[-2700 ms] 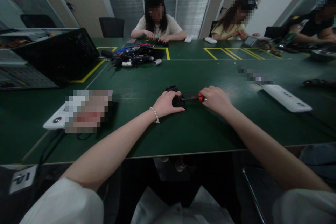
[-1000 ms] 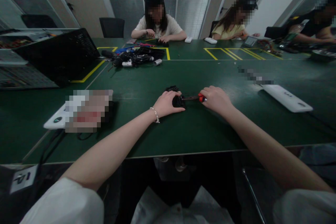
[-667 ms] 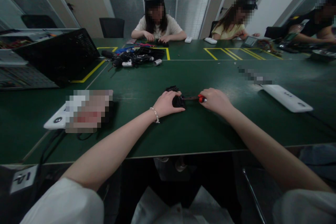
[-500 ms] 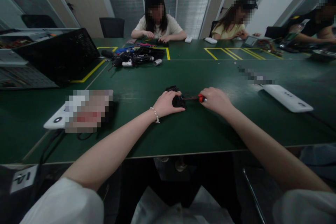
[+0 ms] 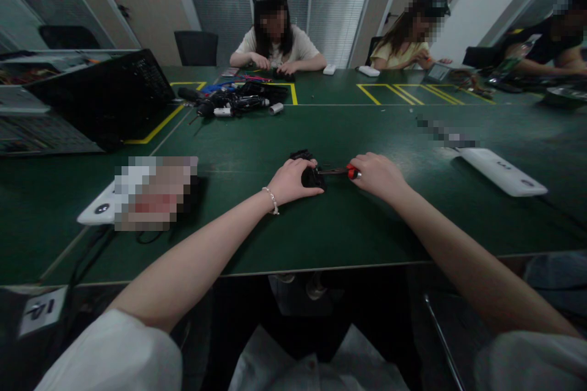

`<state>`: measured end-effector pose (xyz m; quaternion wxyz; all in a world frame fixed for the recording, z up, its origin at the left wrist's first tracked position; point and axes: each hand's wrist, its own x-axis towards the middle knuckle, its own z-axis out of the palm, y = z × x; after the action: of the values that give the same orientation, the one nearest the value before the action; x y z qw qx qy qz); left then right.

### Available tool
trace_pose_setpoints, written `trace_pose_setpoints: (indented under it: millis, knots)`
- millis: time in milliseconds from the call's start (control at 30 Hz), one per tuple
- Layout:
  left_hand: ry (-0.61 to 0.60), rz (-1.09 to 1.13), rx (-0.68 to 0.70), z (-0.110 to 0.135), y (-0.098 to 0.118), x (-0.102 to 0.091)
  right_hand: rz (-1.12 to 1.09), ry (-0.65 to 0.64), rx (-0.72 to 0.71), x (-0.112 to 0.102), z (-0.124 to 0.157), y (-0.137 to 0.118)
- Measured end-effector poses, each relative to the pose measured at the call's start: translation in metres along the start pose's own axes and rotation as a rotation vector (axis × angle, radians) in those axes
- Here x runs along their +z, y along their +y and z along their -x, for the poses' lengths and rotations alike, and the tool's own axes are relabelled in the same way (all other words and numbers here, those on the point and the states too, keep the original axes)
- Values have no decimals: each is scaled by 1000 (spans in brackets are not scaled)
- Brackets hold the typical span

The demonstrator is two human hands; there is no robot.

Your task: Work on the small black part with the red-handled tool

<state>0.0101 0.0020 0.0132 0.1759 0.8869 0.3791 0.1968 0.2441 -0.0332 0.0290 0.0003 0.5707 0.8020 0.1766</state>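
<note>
A small black part, its exact kind too dark to make out, lies on the green table in front of me. My left hand is curved around it, thumb on the near side and fingers on the far side. From the right, my right hand grips the red handles of long-nosed pliers. The jaws point left and reach the black part; whether they are closed on any piece of it is too small to see.
On the left lie a white power bank and a blurred-out flat item; behind them leans a black panel. Another white power bank lies right. Black parts and cables are heaped at the back. Several people sit opposite.
</note>
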Motion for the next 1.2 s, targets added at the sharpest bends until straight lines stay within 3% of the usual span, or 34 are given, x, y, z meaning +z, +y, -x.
trace_pose_setpoints:
  millis: [233, 533, 833, 1200]
  knots:
    - [-5, -1, -3, 0, 0, -1, 57, 73, -53, -2, 1, 1]
    - [-14, 6, 2, 0, 0, -1, -23, -6, 9, 1, 1, 0]
    - [1, -8, 8, -1, -2, 0, 73, 93, -54, -1, 2, 1]
    - [-8, -6, 5, 0, -1, 0, 32, 48, -24, 2, 2, 1]
